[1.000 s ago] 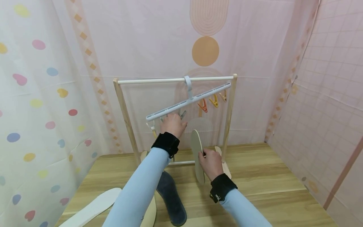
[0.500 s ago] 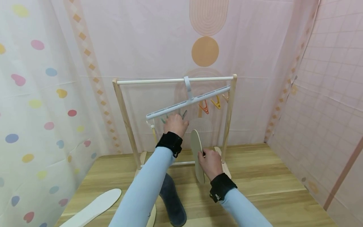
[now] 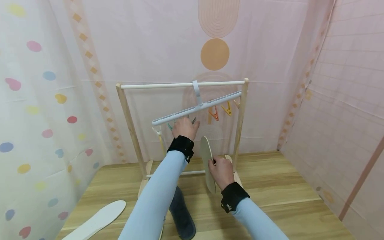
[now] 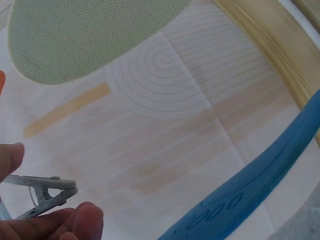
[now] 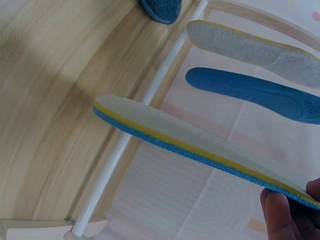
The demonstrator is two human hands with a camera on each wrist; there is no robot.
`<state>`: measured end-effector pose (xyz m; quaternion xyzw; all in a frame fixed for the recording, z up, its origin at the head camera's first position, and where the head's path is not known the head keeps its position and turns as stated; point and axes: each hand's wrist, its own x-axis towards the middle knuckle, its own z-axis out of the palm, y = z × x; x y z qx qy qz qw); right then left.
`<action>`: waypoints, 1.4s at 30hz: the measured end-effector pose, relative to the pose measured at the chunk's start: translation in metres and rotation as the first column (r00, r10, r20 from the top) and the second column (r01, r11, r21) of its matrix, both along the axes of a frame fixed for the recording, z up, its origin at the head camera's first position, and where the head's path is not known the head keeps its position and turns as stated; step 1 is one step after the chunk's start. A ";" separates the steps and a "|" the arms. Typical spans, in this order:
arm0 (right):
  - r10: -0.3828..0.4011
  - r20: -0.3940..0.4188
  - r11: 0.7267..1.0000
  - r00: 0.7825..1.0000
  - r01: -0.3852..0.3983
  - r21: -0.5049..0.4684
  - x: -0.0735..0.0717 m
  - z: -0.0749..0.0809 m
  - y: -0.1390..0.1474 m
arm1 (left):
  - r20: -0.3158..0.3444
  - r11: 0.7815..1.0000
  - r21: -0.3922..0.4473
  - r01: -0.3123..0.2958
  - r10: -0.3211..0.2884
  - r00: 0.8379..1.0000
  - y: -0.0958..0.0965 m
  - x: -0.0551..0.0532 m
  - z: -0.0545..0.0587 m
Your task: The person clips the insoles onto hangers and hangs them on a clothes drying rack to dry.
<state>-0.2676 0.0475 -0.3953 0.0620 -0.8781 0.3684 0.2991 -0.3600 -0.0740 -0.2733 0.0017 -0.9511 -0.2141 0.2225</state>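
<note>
Since a second ago the left hand (image 3: 184, 129) has shifted slightly to the right beneath the hanger (image 3: 199, 106), which now tilts a little less, while the right hand (image 3: 223, 171) has hardly moved. In the left wrist view the left thumb and fingers stand apart with a gray clip (image 4: 54, 201) between them; I cannot tell whether they press it. The right fingers pinch the edge of a layered insole (image 3: 208, 165), pale, yellow and blue, which stands nearly upright in front of the rack (image 3: 159, 86), right of its middle; whether its lower end touches the desk (image 3: 270, 200) is unclear. Right of the left hand, an orange clip (image 3: 214, 116) and a yellow clip (image 3: 229, 109) hang from the hanger, whose left end is the lower one. The right wrist view also shows a gray insole (image 5: 250, 51) and a blue insole (image 5: 250, 94) side by side beyond the held one. The rack stands toward the desk's back edge; a dark insole (image 3: 182, 216) lies nearer the front edge, partly behind the left sleeve (image 3: 157, 196), and a white insole (image 3: 99, 218) lies by the left edge.
</note>
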 end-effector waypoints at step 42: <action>-0.006 -0.170 0.984 0.985 0.036 0.176 -0.013 0.011 -0.024 | -0.116 0.992 -0.125 0.001 -0.016 0.993 -0.012 0.006 0.017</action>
